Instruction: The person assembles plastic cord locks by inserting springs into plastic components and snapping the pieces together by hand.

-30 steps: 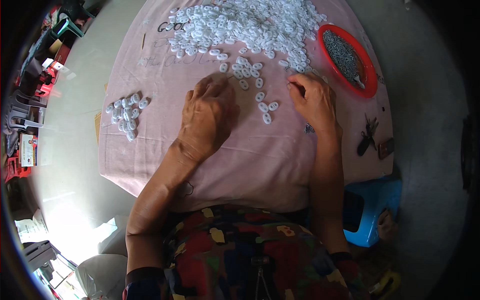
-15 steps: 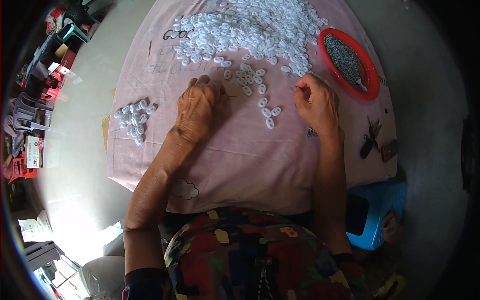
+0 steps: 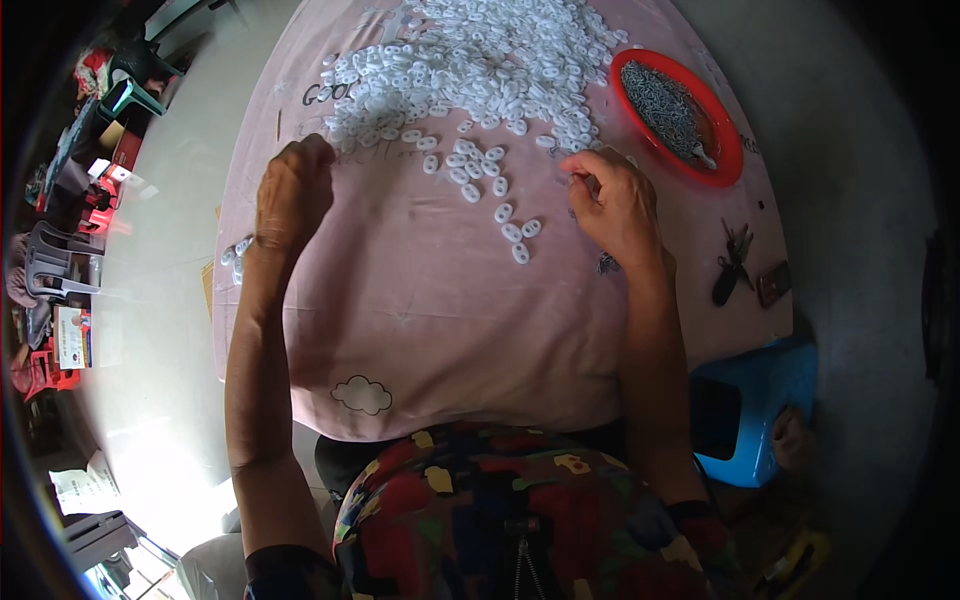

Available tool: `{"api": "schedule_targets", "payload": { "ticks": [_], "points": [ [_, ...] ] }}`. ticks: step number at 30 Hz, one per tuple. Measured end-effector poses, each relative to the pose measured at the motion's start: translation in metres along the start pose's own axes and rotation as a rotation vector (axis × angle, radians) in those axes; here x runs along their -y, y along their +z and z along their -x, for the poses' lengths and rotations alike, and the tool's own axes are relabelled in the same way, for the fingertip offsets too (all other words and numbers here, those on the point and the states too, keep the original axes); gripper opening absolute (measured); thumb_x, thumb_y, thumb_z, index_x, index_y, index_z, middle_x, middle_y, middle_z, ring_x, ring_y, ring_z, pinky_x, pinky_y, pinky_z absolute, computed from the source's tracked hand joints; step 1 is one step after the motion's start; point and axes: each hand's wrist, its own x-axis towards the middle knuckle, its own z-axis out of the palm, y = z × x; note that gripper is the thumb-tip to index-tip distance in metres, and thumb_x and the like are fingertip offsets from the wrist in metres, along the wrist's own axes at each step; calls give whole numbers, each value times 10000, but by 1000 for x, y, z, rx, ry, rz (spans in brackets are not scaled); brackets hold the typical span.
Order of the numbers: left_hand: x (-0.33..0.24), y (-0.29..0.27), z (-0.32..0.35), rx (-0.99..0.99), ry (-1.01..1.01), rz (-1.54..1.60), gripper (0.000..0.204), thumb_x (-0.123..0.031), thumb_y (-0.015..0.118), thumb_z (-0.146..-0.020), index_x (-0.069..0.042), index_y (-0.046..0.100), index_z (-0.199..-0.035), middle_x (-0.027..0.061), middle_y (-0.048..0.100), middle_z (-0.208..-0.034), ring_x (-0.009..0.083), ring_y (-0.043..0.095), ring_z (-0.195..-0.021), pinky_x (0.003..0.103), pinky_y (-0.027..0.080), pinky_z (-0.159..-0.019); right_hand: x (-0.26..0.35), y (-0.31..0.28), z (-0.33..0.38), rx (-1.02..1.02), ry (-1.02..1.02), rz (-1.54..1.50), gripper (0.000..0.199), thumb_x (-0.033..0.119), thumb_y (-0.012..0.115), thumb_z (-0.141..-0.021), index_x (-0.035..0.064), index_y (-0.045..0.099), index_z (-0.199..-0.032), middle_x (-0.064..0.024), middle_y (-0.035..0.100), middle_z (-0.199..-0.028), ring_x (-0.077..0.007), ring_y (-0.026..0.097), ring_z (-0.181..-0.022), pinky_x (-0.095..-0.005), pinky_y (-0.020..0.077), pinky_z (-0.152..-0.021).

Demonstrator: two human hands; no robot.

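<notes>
My left hand is over the left of the pink-covered table, fingers curled and turned from view; what they hold, if anything, is hidden. Below its wrist, a small group of white two-holed oval pieces is partly covered by my forearm. My right hand is pinched, thumb against forefinger, just right of the loose white pieces; anything between the tips is too small to make out. A scattered line of these pieces lies between my hands. Behind it spreads a large heap of the same pieces.
A red oval dish of small grey metal screws or nails stands at the back right. Keys and a phone-like dark object lie near the right edge. A blue stool stands beside the table.
My left hand has moved left, from beside the loose pieces toward the small group, which my arm now partly covers. My right hand keeps its pinch near the same pieces. The whole view has shifted slightly.
</notes>
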Motion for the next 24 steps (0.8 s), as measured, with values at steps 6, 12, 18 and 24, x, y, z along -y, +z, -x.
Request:
{"api": "schedule_targets", "payload": {
  "ticks": [6,12,18,24],
  "points": [
    [-22,8,-8,-254,15,93,162,-62,642,-844,-79,719,-985,161,689,-913,332,680,-819,398,534,-742,7,5,-3,-64,-3,-61,174,30,637,-794,42,670,-965,-102,676,-868,-245,636,-725,-342,505,-671],
    [-101,67,-31,122,177,262,215,-115,679,-840,-82,731,-1045,161,668,-950,332,647,-864,388,512,-804,4,6,-3,-61,9,-107,153,55,663,-801,41,664,-953,-86,676,-852,-223,623,-694,-329,504,-650],
    [-102,60,-21,218,168,371,140,-111,646,-832,-98,729,-945,188,681,-921,363,667,-842,419,530,-762,9,2,-4,-69,-21,-73,140,53,661,-803,40,664,-943,-83,676,-858,-235,637,-723,-334,506,-664],
    [-99,45,-10,201,89,499,197,-37,624,-804,-42,712,-980,178,697,-955,349,683,-838,402,534,-785,7,4,-3,-47,-4,-91,135,56,663,-812,43,669,-946,-86,675,-847,-240,644,-729,-337,504,-663]
  ]
}}
